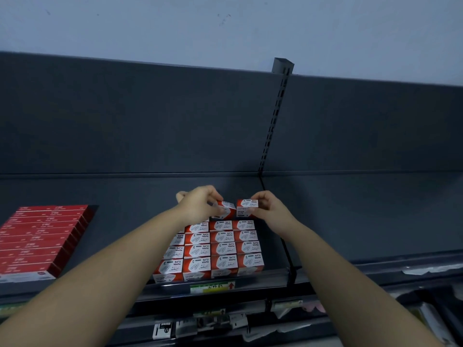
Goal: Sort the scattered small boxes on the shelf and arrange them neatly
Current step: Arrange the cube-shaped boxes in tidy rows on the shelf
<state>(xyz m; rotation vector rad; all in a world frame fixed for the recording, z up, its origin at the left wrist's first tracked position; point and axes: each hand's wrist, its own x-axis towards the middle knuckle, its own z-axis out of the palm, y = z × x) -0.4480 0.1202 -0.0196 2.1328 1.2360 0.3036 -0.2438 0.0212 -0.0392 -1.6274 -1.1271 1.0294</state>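
L hand (200, 205): we're pinching tilted box (223, 209), fingers curled round it.
R hand (271, 209): we're gripping second box (246, 207), just beside the 1st.
Both boxes: we're holding them at rear edge of box grid (213, 249) on shelf (125, 194).

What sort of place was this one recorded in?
Probably a shop's stationery aisle: a slotted upright, a price label on the front of the shelf, and rows of identical paper-clip boxes beside stacked red packs.
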